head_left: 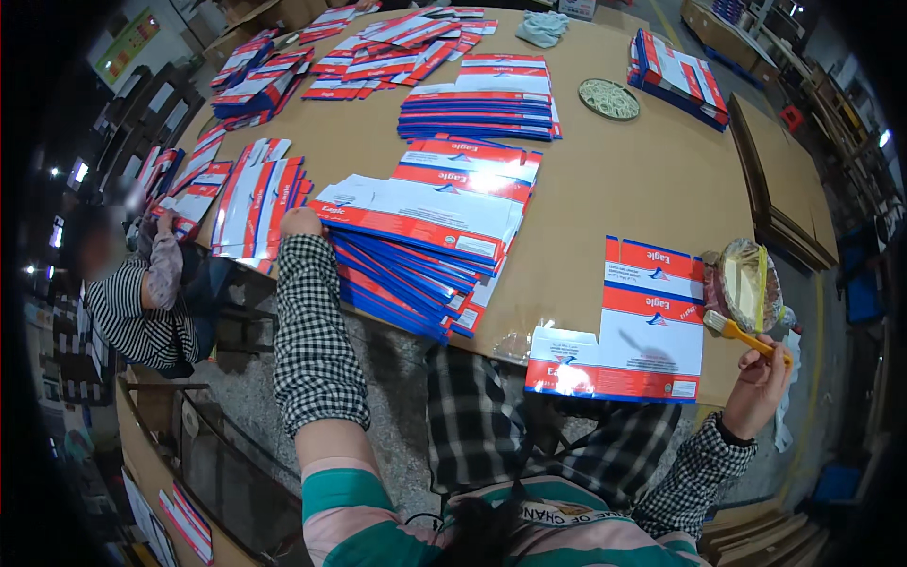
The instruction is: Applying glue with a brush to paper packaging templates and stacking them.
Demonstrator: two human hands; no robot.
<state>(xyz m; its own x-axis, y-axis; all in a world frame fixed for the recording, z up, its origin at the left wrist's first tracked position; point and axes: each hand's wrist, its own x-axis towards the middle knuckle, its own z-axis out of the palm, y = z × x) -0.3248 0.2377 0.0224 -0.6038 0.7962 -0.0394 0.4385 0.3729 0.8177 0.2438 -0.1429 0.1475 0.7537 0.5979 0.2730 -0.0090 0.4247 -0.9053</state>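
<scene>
Our pink-and-green striped shirt (348, 493) nearest; left hand (302, 223) met red-white-blue cardboard blanks (406, 215), grip unclear; right hand (756, 392) clasped a yellow brush (744, 335); one spread blank (652, 326) lay out, stacks (482, 102) remained.

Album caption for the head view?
Left hand at a stack of flat printed cartons, right hand holding a yellow brush.

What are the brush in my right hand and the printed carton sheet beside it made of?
Brush: handle probably smooth plastic, judging by its even yellow-orange colour, though painted wood is possible; pale bristles, fibre unclear. Carton sheet: likely thin cardboard with a glossy printed face, since it lies flat and shows glare.
</scene>
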